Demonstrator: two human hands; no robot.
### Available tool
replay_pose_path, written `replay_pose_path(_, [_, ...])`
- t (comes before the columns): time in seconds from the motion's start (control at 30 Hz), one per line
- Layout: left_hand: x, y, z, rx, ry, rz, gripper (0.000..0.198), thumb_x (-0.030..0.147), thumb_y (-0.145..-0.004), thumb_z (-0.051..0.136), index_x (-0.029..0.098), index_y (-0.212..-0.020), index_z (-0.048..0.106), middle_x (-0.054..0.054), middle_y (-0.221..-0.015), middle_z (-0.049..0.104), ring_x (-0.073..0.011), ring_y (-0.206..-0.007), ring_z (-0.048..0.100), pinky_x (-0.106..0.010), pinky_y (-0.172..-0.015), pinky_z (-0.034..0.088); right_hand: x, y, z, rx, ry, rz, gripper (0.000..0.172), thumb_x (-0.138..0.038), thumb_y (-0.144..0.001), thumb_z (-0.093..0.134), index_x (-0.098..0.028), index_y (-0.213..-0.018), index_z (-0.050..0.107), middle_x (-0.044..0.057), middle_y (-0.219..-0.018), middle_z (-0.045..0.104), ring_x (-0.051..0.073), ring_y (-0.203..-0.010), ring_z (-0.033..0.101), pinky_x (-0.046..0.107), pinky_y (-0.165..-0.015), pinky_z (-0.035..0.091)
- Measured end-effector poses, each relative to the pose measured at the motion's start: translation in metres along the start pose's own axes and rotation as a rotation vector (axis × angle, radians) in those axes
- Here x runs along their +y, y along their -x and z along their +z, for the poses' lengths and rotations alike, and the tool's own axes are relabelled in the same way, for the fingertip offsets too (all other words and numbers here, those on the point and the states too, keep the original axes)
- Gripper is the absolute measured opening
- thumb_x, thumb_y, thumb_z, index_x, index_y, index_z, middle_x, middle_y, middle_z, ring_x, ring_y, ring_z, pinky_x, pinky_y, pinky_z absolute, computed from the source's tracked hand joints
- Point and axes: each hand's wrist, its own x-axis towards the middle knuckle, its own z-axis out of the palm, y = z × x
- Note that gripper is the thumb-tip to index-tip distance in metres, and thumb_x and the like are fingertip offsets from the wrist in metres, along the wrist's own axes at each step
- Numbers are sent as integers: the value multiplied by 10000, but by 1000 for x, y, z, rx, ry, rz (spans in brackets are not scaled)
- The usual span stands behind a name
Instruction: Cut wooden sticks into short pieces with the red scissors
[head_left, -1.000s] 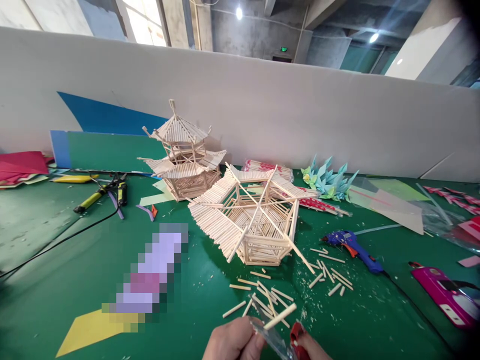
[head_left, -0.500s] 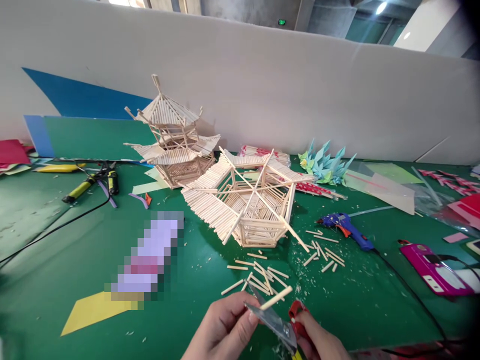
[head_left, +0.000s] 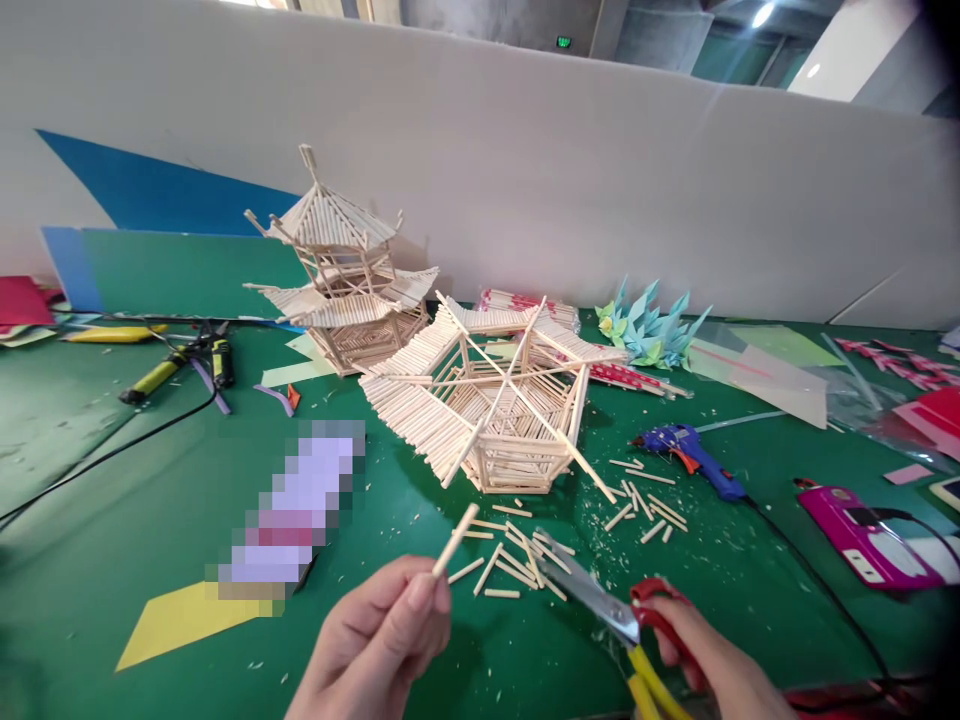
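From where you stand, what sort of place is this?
Probably a craft workshop, judging by the taller stick-built pagoda, the blue glue gun and the scissors in the person's right hand.

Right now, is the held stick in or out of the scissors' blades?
Out: the left hand holds the stick apart from the scissors in the right hand.

Shiny metal scissors [head_left: 618, 612] have smooth plastic handles [head_left: 660, 585]; the held stick [head_left: 455, 540] is matt wood (the worktop [head_left: 172, 520] faintly glossy).
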Motion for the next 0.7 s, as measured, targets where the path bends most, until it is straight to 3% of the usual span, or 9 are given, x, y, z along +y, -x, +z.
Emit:
replay_pose_path(0.07, [-6, 0, 0, 34, -197, -12, 328, 473, -747, 599, 159, -654, 621, 54, -530, 308, -98, -518, 235, -214, -468, 214, 6, -6, -10, 109, 222, -55, 527, -346, -631, 616, -171, -1114, 501, 68, -796, 648, 203, -667, 620, 282, -630, 519])
replay_pose_path(0.13, [-15, -2, 4, 31, -340, -2, 329, 479, -762, 574, 161, -696, 630, 45, -558, 360, -102, -530, 263, -218, -475, 219, 11, -14, -18, 177, 394, -81, 506, -367, -660, 594, -149, -1103, 482, 97, -837, 653, 239, -756, 634, 336, -682, 526])
replay_pose_path(0.33, [-25, -10, 13, -89, -517, 77, 333, 449, -811, 499, 154, -688, 593, 24, -607, 425, -117, -562, 321, -223, -505, 260, 22, -28, -35, 223, 627, -222, 495, -448, -697, 589, -142, -1079, 513, 141, -1060, 600, 298, -949, 585, 422, -772, 502])
replay_pose_path(0.43, [-29, -11, 15, -139, -588, 85, 316, 420, -833, 462, 153, -700, 565, 12, -636, 432, -127, -583, 342, -224, -517, 276, -5, -24, -42, 324, 603, -325, 396, -451, -763, 553, -201, -1068, 522, 104, -1060, 591, 282, -951, 566, 423, -786, 465])
replay_pose_path(0.53, [-35, -11, 18, -209, -668, 69, 302, 387, -846, 432, 152, -694, 548, 24, -604, 393, -122, -562, 331, -227, -503, 270, -52, -22, -38, 390, 390, -608, 291, -295, -822, 520, -207, -1099, 493, 79, -1043, 587, 207, -975, 540, 300, -813, 437])
replay_pose_path(0.63, [-37, -6, 16, -355, -788, -16, 254, 338, -816, 490, 149, -658, 556, 47, -551, 363, -104, -522, 315, -227, -480, 246, -89, -23, -23, 157, 355, -829, 284, -268, -778, 586, -209, -1051, 535, 53, -968, 620, 186, -879, 566, 275, -762, 438])
replay_pose_path(0.7, [-33, -1, 9, -466, -770, -137, 211, 311, -797, 543, 152, -667, 589, 47, -552, 413, -98, -521, 367, -220, -487, 282, -97, -24, -12, -16, 368, -845, 53, -221, -775, 598, -235, -824, 587, -8, -777, 633, 146, -710, 564, 247, -597, 409])
